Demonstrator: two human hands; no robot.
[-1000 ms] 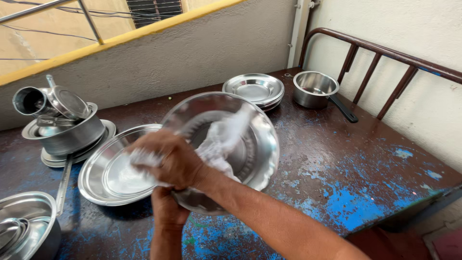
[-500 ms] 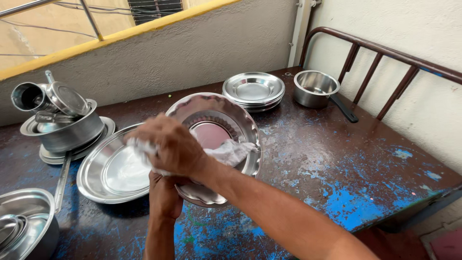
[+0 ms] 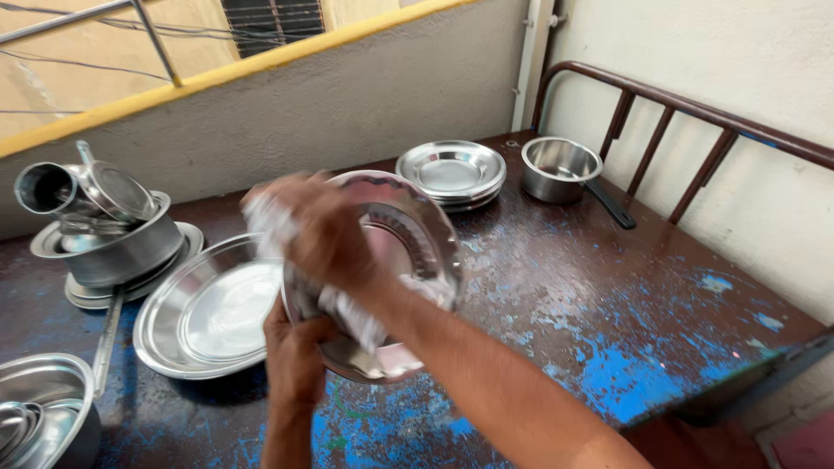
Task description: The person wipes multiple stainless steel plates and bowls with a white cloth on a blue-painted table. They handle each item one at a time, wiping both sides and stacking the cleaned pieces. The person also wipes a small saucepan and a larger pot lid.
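Motion blurs the right hand [image 3: 321,234] and white cloth [image 3: 347,308], which hide much of the steel plate [image 3: 417,252]; beneath the plate, the left hand [image 3: 295,356] shows only partly.

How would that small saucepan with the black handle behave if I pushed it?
The saucepan looks like thin steel, so probably light and stiff. Its flat base on the table suggests sliding, not rolling. The long handle might make it swivel.

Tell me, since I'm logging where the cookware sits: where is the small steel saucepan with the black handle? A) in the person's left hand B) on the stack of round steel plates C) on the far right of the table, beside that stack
C: the small steel saucepan with the black handle stands on the worn brown and blue table, just right of the stack of round steel plates.
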